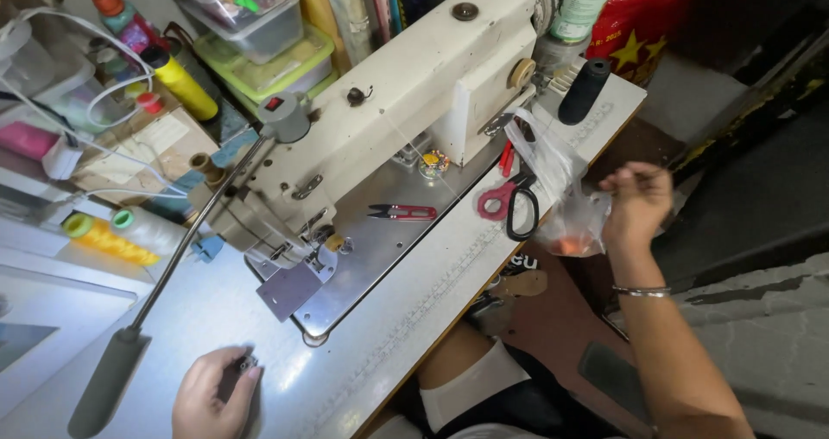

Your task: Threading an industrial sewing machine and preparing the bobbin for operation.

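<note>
- The left hand is resting on the bench near its front edge, fingers curling closed around a small dark object that is too small to identify.
- The right hand is hovering past the bench's right end, fingers pinching together on the top of a clear plastic bag holding something orange at the bottom.
- The bag is hanging just beside the red-and-black scissors lying on the bench.
- A red thread snipper is lying on the metal plate of the sewing machine.
- A black thread spool is standing at the bench's far corner.
</note>
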